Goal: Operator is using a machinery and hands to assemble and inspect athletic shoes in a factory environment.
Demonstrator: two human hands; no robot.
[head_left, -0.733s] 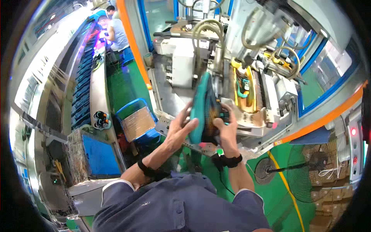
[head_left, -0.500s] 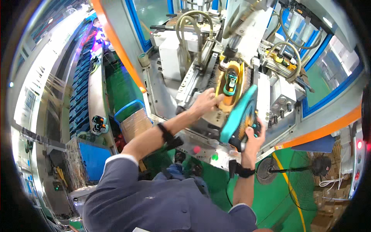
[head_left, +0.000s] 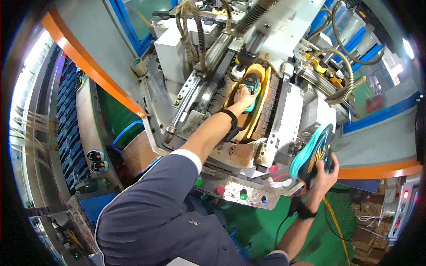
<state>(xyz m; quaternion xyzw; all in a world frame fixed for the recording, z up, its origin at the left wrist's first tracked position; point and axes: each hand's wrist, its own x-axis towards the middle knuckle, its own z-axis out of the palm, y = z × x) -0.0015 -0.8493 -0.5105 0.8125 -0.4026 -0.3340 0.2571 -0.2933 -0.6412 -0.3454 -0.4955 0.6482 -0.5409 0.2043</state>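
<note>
A teal and black shoe [head_left: 252, 81] sits in the yellow-lined cradle [head_left: 261, 116] of a pressing machine. My left hand [head_left: 242, 97] reaches into the cradle, its fingers closed on this shoe's near left side; part of the shoe is hidden behind them. Out to the right, beyond the cradle, my right hand [head_left: 326, 174] grips another shoe [head_left: 309, 150]. That shoe is tipped on its side with its teal sole toward the machine and its black and orange upper toward my palm.
A metal piston [head_left: 254, 46] hangs just above the cradle. Coloured buttons line the front panel [head_left: 243, 198]. On the left, a pair of shoes [head_left: 97, 161] rests beside a conveyor [head_left: 73, 119]. An orange frame edge [head_left: 88, 57] borders the machine, and a brown box [head_left: 140, 150] stands at its left.
My left hand has moved forward into the cradle and closed on the shoe there. My right hand has carried its shoe to the right, away from the cradle. The view has shifted.
</note>
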